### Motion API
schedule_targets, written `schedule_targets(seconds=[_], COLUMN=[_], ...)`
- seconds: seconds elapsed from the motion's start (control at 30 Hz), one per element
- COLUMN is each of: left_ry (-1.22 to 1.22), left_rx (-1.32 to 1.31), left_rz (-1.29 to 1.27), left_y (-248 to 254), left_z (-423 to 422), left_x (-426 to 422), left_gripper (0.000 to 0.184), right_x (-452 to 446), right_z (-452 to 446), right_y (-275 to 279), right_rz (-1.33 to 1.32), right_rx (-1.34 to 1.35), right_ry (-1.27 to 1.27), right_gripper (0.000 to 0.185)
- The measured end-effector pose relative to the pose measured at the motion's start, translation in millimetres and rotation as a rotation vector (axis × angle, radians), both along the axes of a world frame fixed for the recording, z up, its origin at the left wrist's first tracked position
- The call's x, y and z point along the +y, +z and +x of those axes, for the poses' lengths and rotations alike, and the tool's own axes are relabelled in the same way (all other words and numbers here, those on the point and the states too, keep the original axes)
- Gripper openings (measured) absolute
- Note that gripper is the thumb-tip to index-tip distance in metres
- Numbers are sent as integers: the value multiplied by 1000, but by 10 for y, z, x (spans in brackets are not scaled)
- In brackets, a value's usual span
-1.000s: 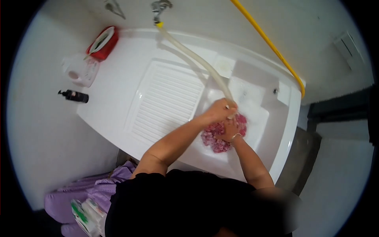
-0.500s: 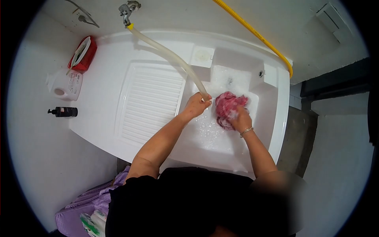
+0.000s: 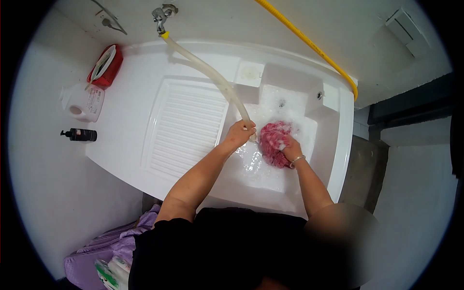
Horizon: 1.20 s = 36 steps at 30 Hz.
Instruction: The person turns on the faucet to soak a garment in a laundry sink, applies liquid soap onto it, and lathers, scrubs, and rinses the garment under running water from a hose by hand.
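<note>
My left hand [image 3: 239,134] is closed round the lower end of a clear hose [image 3: 212,72], which runs down from the tap [image 3: 160,20] on the wall. The hose's end points into the white sink basin [image 3: 331,150], where suds and water lie on the bottom. My right hand [image 3: 291,149], with a bracelet at the wrist, grips a wet red and pink cloth [image 3: 274,140] at its right side. The cloth is bunched up and foamy, just right of the hose end. Some of the right fingers are hidden in the cloth.
A ribbed washboard [image 3: 188,128] lies left of the basin. Farther left are a red basket [image 3: 112,67], a pale jug [image 3: 89,103] and a black pump bottle [image 3: 83,135]. A yellow hose [image 3: 309,42] hangs along the back wall. Purple fabric [image 3: 92,261] is at the lower left.
Both hands were together over the spread cloth a second ago. They have since come apart, the left with the hose, the right gathering the cloth, which has lately moved slightly nearer my body.
</note>
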State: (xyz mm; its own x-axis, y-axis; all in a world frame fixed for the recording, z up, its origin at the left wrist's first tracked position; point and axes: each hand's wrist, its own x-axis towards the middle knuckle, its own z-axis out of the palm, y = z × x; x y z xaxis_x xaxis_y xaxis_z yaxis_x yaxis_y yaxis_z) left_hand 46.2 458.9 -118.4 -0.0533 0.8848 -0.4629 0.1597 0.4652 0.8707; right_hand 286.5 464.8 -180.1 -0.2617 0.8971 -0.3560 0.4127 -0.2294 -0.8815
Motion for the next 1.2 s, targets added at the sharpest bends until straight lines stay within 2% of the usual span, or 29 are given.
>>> schedule_targets(seconds=[0.03, 0.07, 0.13, 0.2, 0.27, 0.33, 0.4, 0.43, 0.47, 0.53, 0.57, 0.6, 0.67, 0.7, 0.77, 0.8, 0.87, 0.9, 0.93, 1.0, 1.03, 1.1, 1.13, 1.2], left_ry=[-61, -60, -186, -143, -100, -35, -43, -45, -48, -47, -47, -58, -72, -59, -49, -68, -80, -90, -103, -112, -109, -108, -106, -110], left_rx=[105, 105, 365, 302, 240, 232, 172, 110, 108, 95, 95, 57, 21, 22, 26, 28, 33, 55, 76, 106, 72, 31, 26, 26], left_rz=[66, 68, 91, 1, -93, -88, -60, -27, -30, -13, -15, -7, -1, -35, -66, -16, 23, 24, 20, -5, -19, -38, -25, -7], left_y=[-11, -25, -60, -188, -293, -341, -345, -329, -303, -237, -216, -198, -130, -69, -83, -159, -182, -121, -50, 41, -1, -34, -13, -30], left_z=[-11, -18, -33, -42, -54, -63, -67, -60, -44, -20, -12, -1, 30, 50, 59, 44, 35, 24, 13, -32, -53, -62, -51, -44], left_x=[-1, -24, -74, -140, -176, -209, -229, -228, -244, -224, -224, -233, -241, -225, -228, -209, -275, -256, -267, -243, -274, -315, -329, -309], left_gripper=[25, 25, 24, 24, 25, 26, 24, 22, 22, 20, 20, 20, 20, 22, 24, 22, 21, 21, 22, 28, 29, 29, 29, 28], right_x=[12, 31, 115, 152, 136, 166, 183, 181, 174, 233, 203, 80, -222, -294, -376, -242, 79, 247, 312, 452, 479, 514, 479, 402], right_z=[-74, -105, -135, -188, -280, -290, -311, -346, -310, -200, -165, -234, -523, -578, -633, -633, -603, -590, -556, -444, -338, -177, -168, -170], right_y=[244, 419, 631, 698, 931, 863, 809, 809, 721, 284, -42, 14, 314, 335, 355, 311, 124, 81, 37, -33, -76, -137, -37, 266], right_rz=[156, 157, 68, 37, 199, 267, -17, -267, -269, 68, 171, 167, 682, 685, 551, 561, 176, 25, 30, -154, -161, -356, -361, 204], right_rx=[3, 2, 64, 148, 358, 308, 302, 459, 457, -345, -539, -538, -795, -795, -913, -914, -844, -749, -746, -521, -531, -526, -533, -909], right_ry=[-57, -56, -81, -141, -200, -178, -213, -284, -288, 161, 229, 231, 404, 400, 692, 686, 479, 288, 289, -52, -50, -49, -47, 330], right_gripper=[27, 27, 30, 33, 24, 27, 32, 40, 40, 55, 68, 68, 70, 70, 66, 66, 66, 59, 59, 53, 53, 55, 55, 66])
